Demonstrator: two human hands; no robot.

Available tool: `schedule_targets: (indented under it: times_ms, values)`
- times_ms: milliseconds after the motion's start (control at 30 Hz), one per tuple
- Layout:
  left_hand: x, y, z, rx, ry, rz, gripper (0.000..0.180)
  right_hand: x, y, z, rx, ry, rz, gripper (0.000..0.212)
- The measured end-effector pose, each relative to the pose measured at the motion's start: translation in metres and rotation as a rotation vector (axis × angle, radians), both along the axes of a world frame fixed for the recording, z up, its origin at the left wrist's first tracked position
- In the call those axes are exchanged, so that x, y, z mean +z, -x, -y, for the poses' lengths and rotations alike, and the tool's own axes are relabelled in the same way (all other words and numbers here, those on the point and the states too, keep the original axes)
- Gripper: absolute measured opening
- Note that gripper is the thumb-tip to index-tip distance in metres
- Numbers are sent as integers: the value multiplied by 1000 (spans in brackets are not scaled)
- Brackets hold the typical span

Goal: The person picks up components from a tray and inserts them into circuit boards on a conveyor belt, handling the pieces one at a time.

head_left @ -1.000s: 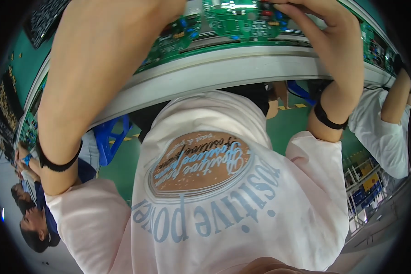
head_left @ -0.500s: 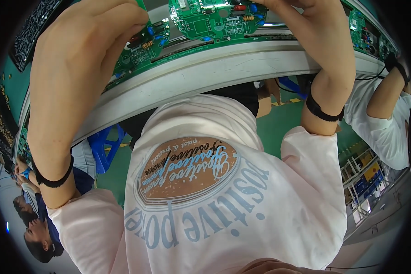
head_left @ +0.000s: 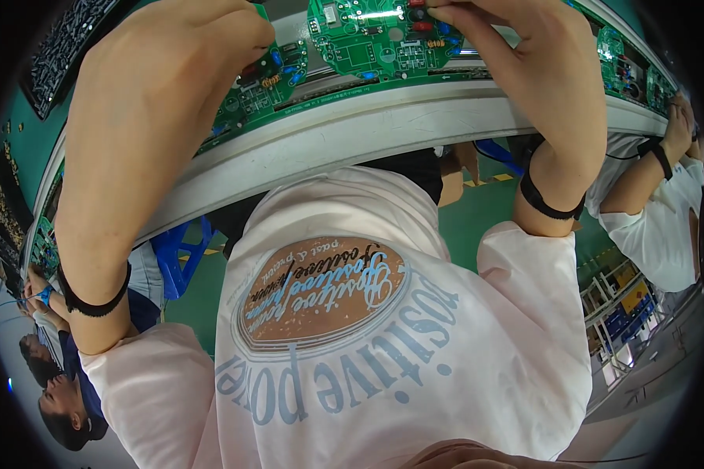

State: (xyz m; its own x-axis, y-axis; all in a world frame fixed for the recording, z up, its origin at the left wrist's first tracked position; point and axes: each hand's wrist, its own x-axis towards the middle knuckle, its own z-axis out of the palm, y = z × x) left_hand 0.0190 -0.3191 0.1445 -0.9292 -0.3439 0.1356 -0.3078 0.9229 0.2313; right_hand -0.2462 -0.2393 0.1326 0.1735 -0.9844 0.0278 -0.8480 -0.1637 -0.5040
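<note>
Taking the rail [head_left: 352, 129] as our landmark, we find the middle board [head_left: 360, 55] just beyond its centre: green, lying flat, with blue and red parts along its right side. The left board [head_left: 254, 102], similar in make, lies beyond the rail to the left and is partly covered by a hand. We note further green boards [head_left: 614, 59] beyond the rail's right stretch.

The left hand [head_left: 172, 59] arches over the rail, its fingers curled narrowly down at the left board; the tips are hidden, so we cannot tell whether they grip anything. The right hand [head_left: 532, 39] reaches across the rail's right half, thumb and forefinger close together at the middle board's red part [head_left: 422, 26] — contact seems likely, but we cannot tell whether anything is pinched.

Past the rail's left end we see a tray [head_left: 59, 55] of small dark pieces. On the near side of the rail are a pale shirt [head_left: 414, 313] and, to the left, a blue stool [head_left: 180, 262]. A co-worker's hand [head_left: 679, 125] appears at the rail's right end.
</note>
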Motion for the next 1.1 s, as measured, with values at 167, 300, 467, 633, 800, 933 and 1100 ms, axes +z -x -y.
schedule_targets:
  times_ms: [167, 300, 467, 633, 800, 933, 1100]
  values:
    - [-3, -2, 12, 54, -64, 40, 15, -52, 5, 13, 273, 568, 832, 11]
    - [-7, 0, 14, 53, -83, 21, 9, -5, 16, -9, 168, 187, -49, 15]
    - [-22, 2, 9, 14, -88, -4, 11, -5, 9, -11, 45, 38, -141, 8]
    - [-13, -43, 12, 177, -69, -247, 14, -1, 22, -18, -37, 53, -168, 10]
    - [5, -122, 27, 611, 23, -251, 17, 6, 54, -26, -32, 81, -460, 13]
    - [13, -152, 47, 682, 11, -285, 19, 27, 46, -17, -92, 12, -602, 18]
    - [7, -121, 79, 514, 138, -320, 29, 65, -42, 61, 134, 202, -273, 27]
